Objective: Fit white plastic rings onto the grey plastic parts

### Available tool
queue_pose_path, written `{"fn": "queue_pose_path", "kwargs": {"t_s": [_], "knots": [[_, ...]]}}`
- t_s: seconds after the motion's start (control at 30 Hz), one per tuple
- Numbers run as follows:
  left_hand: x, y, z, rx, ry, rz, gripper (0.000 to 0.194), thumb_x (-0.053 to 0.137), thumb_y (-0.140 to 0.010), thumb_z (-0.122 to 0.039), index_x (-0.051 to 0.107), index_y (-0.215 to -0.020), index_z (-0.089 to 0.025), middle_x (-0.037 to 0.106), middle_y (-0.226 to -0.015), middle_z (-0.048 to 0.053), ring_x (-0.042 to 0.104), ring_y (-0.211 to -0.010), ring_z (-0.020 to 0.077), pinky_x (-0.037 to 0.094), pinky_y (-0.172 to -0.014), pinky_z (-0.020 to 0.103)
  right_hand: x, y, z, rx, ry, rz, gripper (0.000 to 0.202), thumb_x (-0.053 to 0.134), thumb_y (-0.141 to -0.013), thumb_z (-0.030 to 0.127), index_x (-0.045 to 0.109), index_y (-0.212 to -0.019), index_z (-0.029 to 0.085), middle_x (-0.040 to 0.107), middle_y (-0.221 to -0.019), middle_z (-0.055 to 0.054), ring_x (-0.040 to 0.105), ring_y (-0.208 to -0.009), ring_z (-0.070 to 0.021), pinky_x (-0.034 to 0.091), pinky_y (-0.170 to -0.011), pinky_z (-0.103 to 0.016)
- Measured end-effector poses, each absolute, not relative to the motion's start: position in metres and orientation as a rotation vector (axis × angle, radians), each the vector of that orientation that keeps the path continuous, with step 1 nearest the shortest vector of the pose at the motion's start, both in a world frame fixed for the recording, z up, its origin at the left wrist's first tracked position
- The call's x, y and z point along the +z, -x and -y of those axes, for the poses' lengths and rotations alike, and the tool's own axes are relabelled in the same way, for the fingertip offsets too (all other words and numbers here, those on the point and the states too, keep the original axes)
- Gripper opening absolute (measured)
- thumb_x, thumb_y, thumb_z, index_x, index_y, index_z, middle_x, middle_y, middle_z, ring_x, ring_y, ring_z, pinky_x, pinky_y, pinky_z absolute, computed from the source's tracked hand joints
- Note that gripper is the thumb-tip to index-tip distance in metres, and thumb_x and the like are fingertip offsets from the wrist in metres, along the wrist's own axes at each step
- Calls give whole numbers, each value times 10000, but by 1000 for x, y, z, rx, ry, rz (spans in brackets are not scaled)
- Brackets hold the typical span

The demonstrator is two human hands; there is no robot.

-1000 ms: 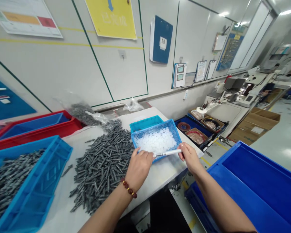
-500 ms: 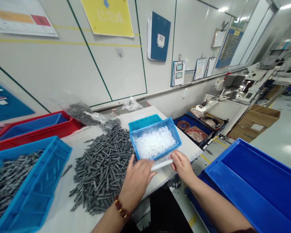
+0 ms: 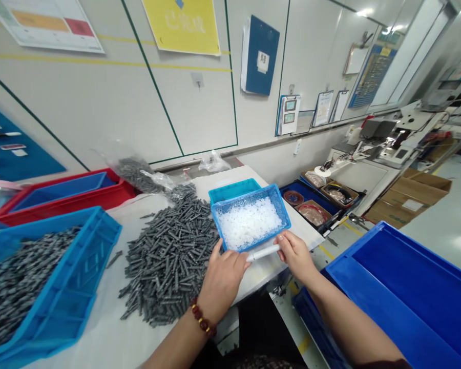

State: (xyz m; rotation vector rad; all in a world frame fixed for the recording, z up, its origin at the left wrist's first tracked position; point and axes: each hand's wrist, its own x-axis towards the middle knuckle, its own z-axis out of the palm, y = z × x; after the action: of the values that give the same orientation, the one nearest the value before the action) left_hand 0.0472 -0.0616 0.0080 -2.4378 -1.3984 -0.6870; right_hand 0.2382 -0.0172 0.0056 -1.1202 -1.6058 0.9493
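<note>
- My right hand [image 3: 297, 253] pinches one end of the white tube [image 3: 264, 252]; my left hand [image 3: 223, 277] closes on the other, just in front of the blue basket [image 3: 282, 212] of white pieces.
- The tube hangs over the worktop [image 3: 111, 338] edge; I judge a loose pinch could drop it to the floor.
- My left wrist sits beside the grey pin pile [image 3: 169, 253]; a sweep could scatter pins.

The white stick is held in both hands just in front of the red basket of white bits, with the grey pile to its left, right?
Not quite. In the head view the basket is blue, not red. The rest holds: left hand and right hand hold the white stick in front of it, the grey pile to its left.
</note>
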Motion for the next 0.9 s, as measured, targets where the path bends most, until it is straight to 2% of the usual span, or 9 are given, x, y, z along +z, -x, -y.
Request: {"fn": "queue_pose_path", "kwargs": {"t_s": [0.13,0.23,0.3,0.37,0.43,0.57,0.9], "knots": [[-1,-45,66,-742,2456,1373,280,343,-935,-186,584,-798,-153,569,-609,1,542,-616,155,391,-918,463,1,-230,23,864,1101,1679,316,383,-883,443,482,-685,218,436,-437,59,426,-422,-113,352,-496,-237],[-3,-42,68,-732,2467,1414,263,357,-933,-215,592,-824,-171,612,-663,9,575,-658,164,380,-934,477,0,-230,20,928,1075,1719,318,385,-881,443,497,-690,215,436,-432,60,418,-418,-112,352,-485,-235],[-1,-37,69,-743,2402,1473,215,401,-921,-272,588,-977,-181,664,-870,60,603,-853,210,348,-972,499,3,-236,10,965,1086,1667,338,373,-880,462,501,-690,213,420,-426,65,395,-403,-108,342,-462,-230],[1,-32,70,-798,2291,1519,298,439,-902,-320,520,-1149,-175,615,-1119,120,536,-1079,262,322,-1003,510,8,-244,-6,881,1134,1550,350,358,-880,468,491,-679,214,409,-428,67,381,-397,-107,335,-452,-229],[0,-25,72,-853,2220,1535,360,444,-898,-316,461,-1223,-164,563,-1212,143,476,-1172,277,313,-1021,502,12,-251,-24,697,1197,1455,331,358,-881,438,477,-664,217,419,-446,63,393,-415,-111,344,-476,-233],[-5,-20,76,-887,2235,1523,326,428,-903,-244,453,-1221,-173,589,-1176,126,503,-1152,251,313,-1031,486,13,-256,-56,479,1292,1460,337,332,-882,377,416,-594,225,453,-472,45,432,-454,-120,344,-513,-240],[-18,-21,78,-832,2262,1553,319,444,-894,-233,472,-1201,-154,588,-1185,125,499,-1158,252,309,-1037,478,14,-250,-69,412,1325,1608,300,376,-868,360,420,-600,231,486,-482,33,450,-472,-137,294,-529,-245]]}}
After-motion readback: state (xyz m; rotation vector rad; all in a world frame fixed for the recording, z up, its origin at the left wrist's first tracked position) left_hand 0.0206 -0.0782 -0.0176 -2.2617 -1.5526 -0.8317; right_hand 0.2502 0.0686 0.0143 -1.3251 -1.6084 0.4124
